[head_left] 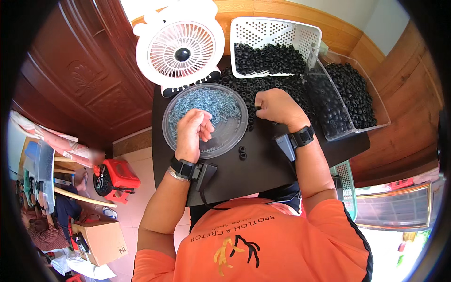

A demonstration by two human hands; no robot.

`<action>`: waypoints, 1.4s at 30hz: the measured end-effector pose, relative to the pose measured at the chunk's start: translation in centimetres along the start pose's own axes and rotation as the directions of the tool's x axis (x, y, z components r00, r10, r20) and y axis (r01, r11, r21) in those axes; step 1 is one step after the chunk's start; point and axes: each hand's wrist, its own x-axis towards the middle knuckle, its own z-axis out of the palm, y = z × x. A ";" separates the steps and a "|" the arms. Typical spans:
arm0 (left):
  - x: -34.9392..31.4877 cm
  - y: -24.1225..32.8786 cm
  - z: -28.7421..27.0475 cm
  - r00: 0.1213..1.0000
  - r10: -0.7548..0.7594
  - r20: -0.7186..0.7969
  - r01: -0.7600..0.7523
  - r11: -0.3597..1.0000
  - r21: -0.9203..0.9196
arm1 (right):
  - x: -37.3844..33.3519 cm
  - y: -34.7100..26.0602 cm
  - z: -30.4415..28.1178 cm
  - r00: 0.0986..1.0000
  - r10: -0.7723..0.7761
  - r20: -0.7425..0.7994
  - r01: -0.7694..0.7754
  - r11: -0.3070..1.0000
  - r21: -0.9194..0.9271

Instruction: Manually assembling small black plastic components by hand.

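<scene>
My left hand point(191, 134) is closed, its fingers curled over a round clear tray point(229, 136). Small translucent blue pieces point(206, 103) are heaped in that tray, mostly toward its far side. Whatever the left fingers hold is too small or hidden to make out. To the right, my right hand point(280, 108) is closed with thumb and forefinger together, at the near edge of a loose pile of black rings point(244, 87). A dark bit shows at its fingertips, but I cannot tell whether it is held. Two black rings point(242, 152) lie apart near the tray.
A white fan point(181, 54) stands behind the tray. At the back, a white perforated basket point(277, 29) lies tipped, black rings spilling out. A clear bin point(336, 134) of black rings is at the right of the dark table point(225, 178). A red case point(123, 178) rests on the floor.
</scene>
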 end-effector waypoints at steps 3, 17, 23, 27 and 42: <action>0.1 -0.5 -0.2 0.999 -0.003 0.046 0.003 1.000 0.012 | -0.1 -2.4 -0.9 0.984 -0.076 -0.161 0.120 0.952 0.281; 0.0 -0.4 0.4 0.976 -0.046 0.214 0.058 0.997 -0.051 | -0.1 -7.3 2.1 0.876 -0.327 -0.354 0.466 0.764 0.447; -0.3 -0.4 0.6 0.968 -0.045 0.249 0.063 0.996 -0.066 | -0.1 -7.3 3.2 0.872 -0.280 -0.402 0.443 0.802 0.400; -0.3 -0.7 0.7 0.958 -0.079 0.274 0.115 0.986 -0.117 | -0.3 -7.8 3.3 0.812 -0.370 -0.451 0.510 0.825 0.241; 1.1 0.4 -2.7 0.993 0.108 -0.051 -0.116 0.975 -0.192 | 0.1 -6.0 2.5 0.874 -0.414 -0.253 0.462 0.869 0.177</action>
